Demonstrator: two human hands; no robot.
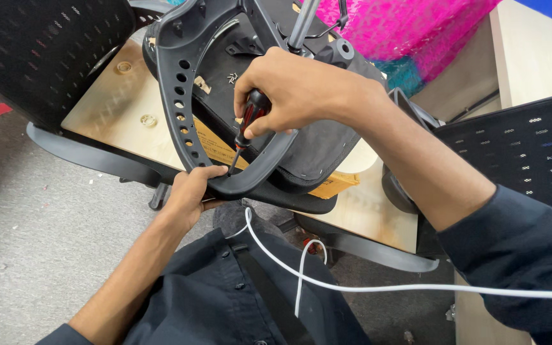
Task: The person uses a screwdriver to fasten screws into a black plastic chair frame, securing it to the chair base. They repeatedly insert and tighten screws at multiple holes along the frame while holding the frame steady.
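Shirt [225, 300]: nearest to us, dark buttoned cloth, matte, with the same dark sleeve on the right forearm.
Cable [378, 287]: we see a smooth white cord crossing the shirt, looping once near the lap and running off to the right edge.
Left hand [190, 191]: our fingers are curled shut around the near lower curve of the armrest, thumb on top, steadying it.
Right hand [295, 89]: our fingers are wrapped tight around the screwdriver handle, knuckles toward the camera.
Screwdriver [248, 124]: glossy black-and-red handle with a thin dark metal shaft slanting down and left; its tip meets the inner face of the armrest, just right of the left hand.
Armrest [180, 96]: centre of the scene, a looped piece of hard grey-black plastic, smooth, with a row of oval holes along its left bar.
Seat underside [314, 147]: just behind the armrest, black stretched fabric over a rounded pad, with a metal post rising at the far side.
Cardboard piece [215, 145]: we see a flat orange-yellow card with dark print, lying under the seat and partly hidden; the print is too covered to make out.
Board [119, 105]: pale wood sheet, flat, with small round fittings set in it on the left.
Mesh backrests [39, 51]: black perforated panels, far left and right.
Pink wrap [404, 25]: far right, crinkled shiny magenta sheeting.
Floor [39, 243]: grey carpet, rough, on the near left.
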